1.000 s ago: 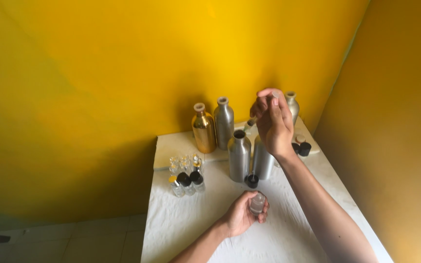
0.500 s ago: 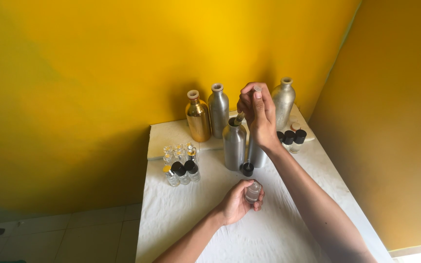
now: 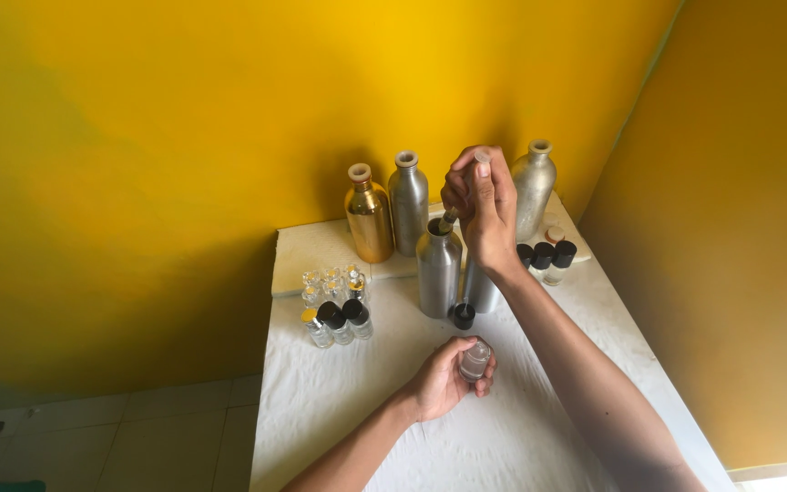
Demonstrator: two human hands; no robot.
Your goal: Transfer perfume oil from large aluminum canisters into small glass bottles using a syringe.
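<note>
Resting low on the white cloth (image 3: pixel 539 428), the left hand (image 3: pixel 444 383) wraps its fingers around a small clear vial (image 3: pixel 475 360). At twelve o'clock from it, the right hand (image 3: pixel 483 214) pinches a thin dropper (image 3: pixel 449 219) — its tip at the open mouth of a silver bottle (image 3: pixel 438 269). A black cap (image 3: pixel 462 315) sits between — just above the vial.

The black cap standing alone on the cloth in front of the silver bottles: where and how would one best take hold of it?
Grip the black cap by its round side wall, coming from above and from the near side. It stands upright and low on the white cloth, with the open silver bottle close behind it, so a rear approach looks crowded. The left hand with the small clear bottle is nearest.
</note>
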